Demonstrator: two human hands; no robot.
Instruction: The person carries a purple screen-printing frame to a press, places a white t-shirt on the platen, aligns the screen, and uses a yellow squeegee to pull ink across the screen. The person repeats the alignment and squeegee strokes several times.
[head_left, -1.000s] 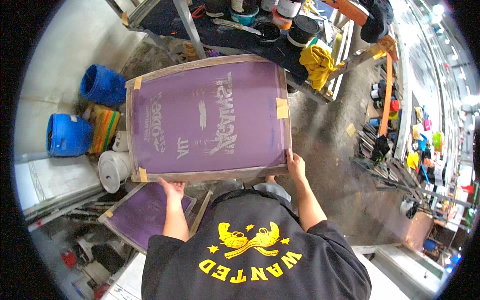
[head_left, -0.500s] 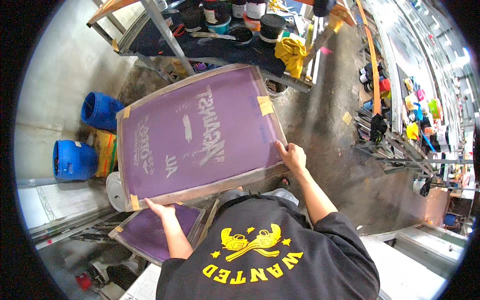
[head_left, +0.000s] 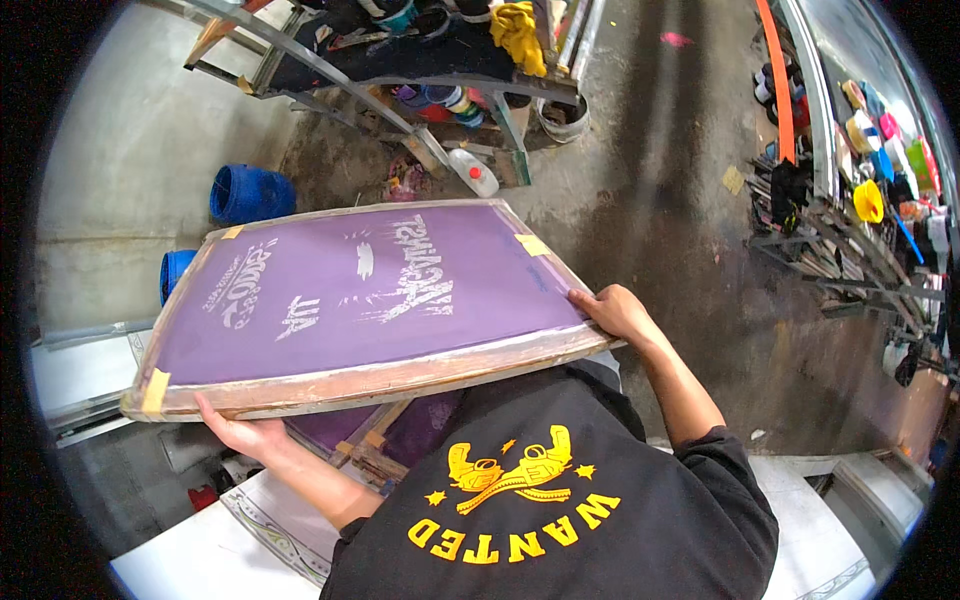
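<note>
Purple mesh screen (head_left: 350,340) is hanging between the two hands, its pale stencilled shapes facing up and its wooden frame (head_left: 400,378) crossing in front of the black shirt (head_left: 450,510). It is probably behaving as a stiff, broad load, more unwieldy than heavy; the taut mesh is likely the fragile part, so the bare rails near the corners are offering the safer hold.

The hands are keeping well apart, both gripping wood: the left hand (head_left: 240,430) is supporting the near rail beside a strip of yellow tape (head_left: 155,391), while the right hand (head_left: 615,312) is clasping the near right corner, thumb on top, fingers hidden beneath.

Compared with half a second ago, the frame is reaching farther out past the left hand, and its near rail is showing more of its thick side. A white jug (head_left: 482,178) is now appearing beyond the frame, ahead of the hands.

Below and between the hands, a second screen (head_left: 425,425) is partly showing. Ahead of the left hand, a blue barrel (head_left: 250,195) is standing; farther ahead of both, a black-topped desk (head_left: 440,65) is carrying a yellow cloth (head_left: 517,38).
</note>
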